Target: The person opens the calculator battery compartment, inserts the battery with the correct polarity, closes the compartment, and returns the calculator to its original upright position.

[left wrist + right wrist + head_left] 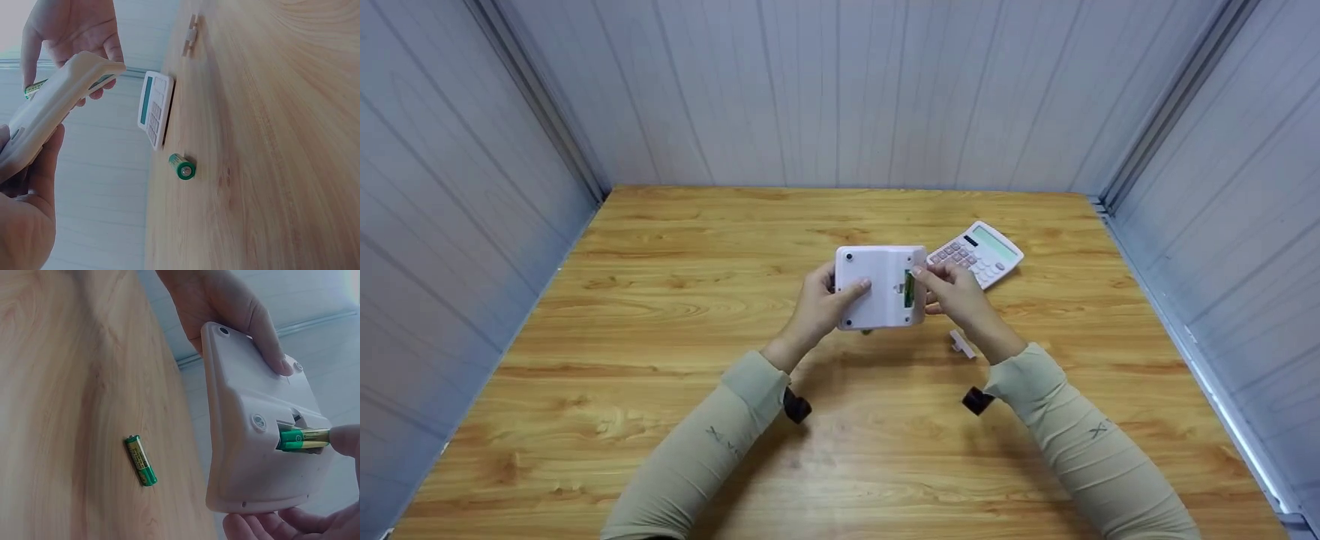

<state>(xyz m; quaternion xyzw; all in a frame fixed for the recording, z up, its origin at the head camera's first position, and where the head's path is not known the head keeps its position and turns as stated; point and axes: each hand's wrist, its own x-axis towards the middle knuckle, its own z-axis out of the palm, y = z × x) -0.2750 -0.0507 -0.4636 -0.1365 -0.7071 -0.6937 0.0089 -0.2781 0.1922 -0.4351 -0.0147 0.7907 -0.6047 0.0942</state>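
Observation:
A white calculator (874, 296) is held up off the table, its back and uncovered battery slot facing the person. My left hand (819, 301) grips it by one end, thumb lying across the back. At the slot, my right hand (964, 300) has its thumb on the end of a green and gold battery (304, 438). That battery sits tilted, one end inside the slot and the other sticking out. The right hand's other fingers reach around the calculator's edge. A second green battery (140, 461) lies on the table below.
Another white calculator (991, 259) lies face up behind the right hand. A small white battery cover (961, 344) rests on the wooden table (697, 315) beside the right wrist. Pale panel walls (840, 90) enclose the table at the back and sides.

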